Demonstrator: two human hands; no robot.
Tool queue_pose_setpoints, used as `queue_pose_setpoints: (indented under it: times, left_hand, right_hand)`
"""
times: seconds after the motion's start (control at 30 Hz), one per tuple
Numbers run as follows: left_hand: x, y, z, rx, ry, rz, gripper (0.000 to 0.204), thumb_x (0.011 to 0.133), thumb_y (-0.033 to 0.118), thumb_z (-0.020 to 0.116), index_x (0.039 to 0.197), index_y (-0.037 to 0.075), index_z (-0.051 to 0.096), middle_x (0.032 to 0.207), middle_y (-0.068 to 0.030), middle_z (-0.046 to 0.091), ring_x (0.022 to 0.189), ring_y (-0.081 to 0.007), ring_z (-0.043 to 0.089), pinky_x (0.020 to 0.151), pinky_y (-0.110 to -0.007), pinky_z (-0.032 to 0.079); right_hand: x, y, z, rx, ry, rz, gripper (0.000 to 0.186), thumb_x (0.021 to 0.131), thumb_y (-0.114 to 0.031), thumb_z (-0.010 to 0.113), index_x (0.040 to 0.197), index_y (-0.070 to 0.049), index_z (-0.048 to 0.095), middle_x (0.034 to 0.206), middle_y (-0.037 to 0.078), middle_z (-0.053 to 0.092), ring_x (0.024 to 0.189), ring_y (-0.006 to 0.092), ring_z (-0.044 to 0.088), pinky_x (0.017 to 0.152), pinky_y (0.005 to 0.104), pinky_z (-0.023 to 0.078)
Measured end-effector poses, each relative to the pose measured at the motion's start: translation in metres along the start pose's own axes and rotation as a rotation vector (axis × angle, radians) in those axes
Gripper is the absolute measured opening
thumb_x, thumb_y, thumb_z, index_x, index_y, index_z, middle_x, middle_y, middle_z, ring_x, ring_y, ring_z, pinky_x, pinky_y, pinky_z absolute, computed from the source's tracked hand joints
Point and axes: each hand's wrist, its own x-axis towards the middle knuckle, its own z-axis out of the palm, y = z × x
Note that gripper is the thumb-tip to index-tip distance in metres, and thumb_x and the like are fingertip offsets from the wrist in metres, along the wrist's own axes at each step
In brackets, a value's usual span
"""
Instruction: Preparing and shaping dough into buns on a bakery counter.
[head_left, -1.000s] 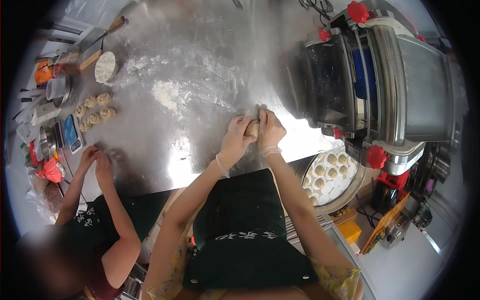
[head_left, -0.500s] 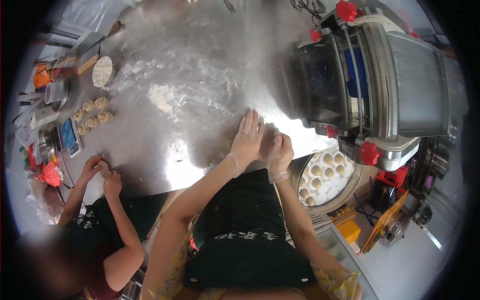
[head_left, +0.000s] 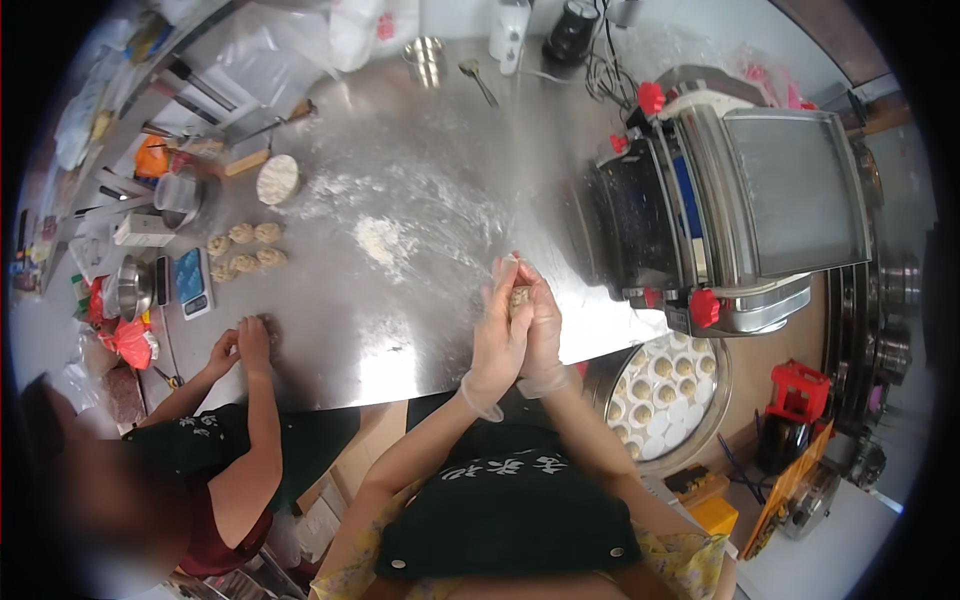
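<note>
In clear plastic gloves, my left hand (head_left: 495, 342) and my right hand (head_left: 543, 328) come together above the steel table's near edge. A small lump of pale dough (head_left: 519, 297) shows between the palms, mostly covered by the fingers. Both hands are cupped round it, fingers pointing toward the far side. Beyond them, loose flour (head_left: 380, 242) lies scattered on the steel table (head_left: 420, 320). To the right, below table height, a round metal steamer tray (head_left: 722, 400) carries several dough balls (head_left: 663, 368) on white paper rounds.
A large dough-rolling machine (head_left: 790, 190) with red knobs fills the right. At left, a co-worker's hands (head_left: 242, 345) are near the table edge. Several filled dough lumps (head_left: 242, 234), a white round container (head_left: 278, 180) and a digital scale (head_left: 193, 280) lie beyond. A spoon (head_left: 478, 82) lies far back.
My left hand has left the tabletop and joined my right around the dough. The co-worker's hands have shifted, and the view has swung, showing more of the table's far side.
</note>
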Motion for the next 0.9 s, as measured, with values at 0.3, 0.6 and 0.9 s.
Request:
queue_pose_setpoints:
  times: [0.3, 0.6, 0.9]
  left_hand:
    - [-0.007, 0.033, -0.043, -0.014, 0.023, 0.382, 0.054, 0.084, 0.009, 0.072, 0.134, 0.001, 0.052, 0.141, -0.0155, 0.054, 0.130, -0.0250, 0.050, 0.108, -0.038, 0.041]
    - [-0.013, 0.081, -0.069, 0.810, 0.192, 0.768, 0.070, 0.079, 0.016, 0.076, 0.142, 0.004, 0.048, 0.147, -0.0263, 0.044, 0.144, -0.0391, 0.034, 0.114, -0.045, 0.033]
    - [-0.011, 0.049, -0.047, 0.134, 0.086, 0.446, 0.062, 0.084, 0.012, 0.072, 0.141, 0.004, 0.049, 0.140, -0.0193, 0.054, 0.121, -0.0297, 0.057, 0.103, -0.039, 0.046]
  right_hand:
    - [-0.004, -0.058, 0.061, 0.243, -0.515, 0.430, 0.066, 0.102, -0.052, 0.043, 0.146, -0.003, 0.038, 0.149, 0.011, 0.041, 0.136, 0.0235, 0.043, 0.113, 0.0383, 0.037]
    - [0.016, -0.087, 0.060, 0.100, -0.692, 0.743, 0.063, 0.104, -0.050, 0.037, 0.142, -0.001, 0.040, 0.142, 0.014, 0.048, 0.131, 0.0231, 0.049, 0.111, 0.0397, 0.041]
    - [-0.015, -0.068, 0.079, 0.241, -0.323, 0.261, 0.055, 0.106, -0.039, 0.042, 0.144, 0.000, 0.038, 0.141, 0.014, 0.049, 0.128, 0.0220, 0.051, 0.112, 0.0390, 0.039]
